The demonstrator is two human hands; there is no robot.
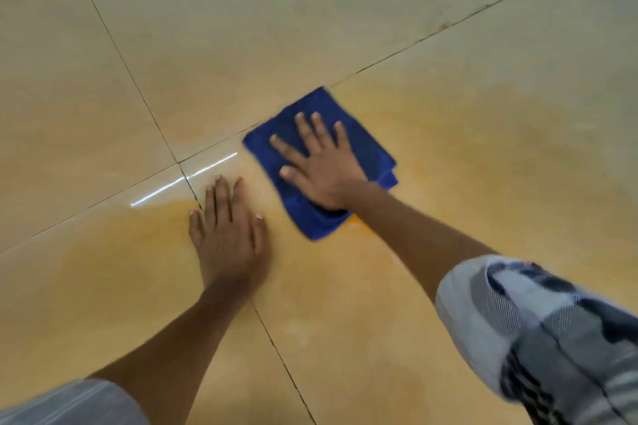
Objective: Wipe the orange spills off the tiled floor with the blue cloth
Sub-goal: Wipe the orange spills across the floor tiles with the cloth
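Two bare hands press flat on a glossy tiled floor [345,10] in the head view, the only view given. The right hand [319,167] lies palm down on the blue cloth [366,145], fingers spread wide and straight rather than curled around the fabric; nothing is pinched or gripped, the palm simply bears on the cloth. The cloth is folded into a rough square, sitting just right of the point where the dark grout lines [114,45] cross, with one corner pointing away from the person and its near edge bunched under the heel of the hand. The left hand [228,231] rests just beside the cloth, apart from it, palm flat on the bare tile with fingers extended and close together, holding nothing. Orange spill [466,155] shows as a wide, thin wash tinting the tiles around and to the right of the cloth, with a brighter orange patch [355,226] touching the cloth's near edge. A grey-and-dark patterned sleeve [538,331] covers the right upper arm. Motion blur softens the edges.
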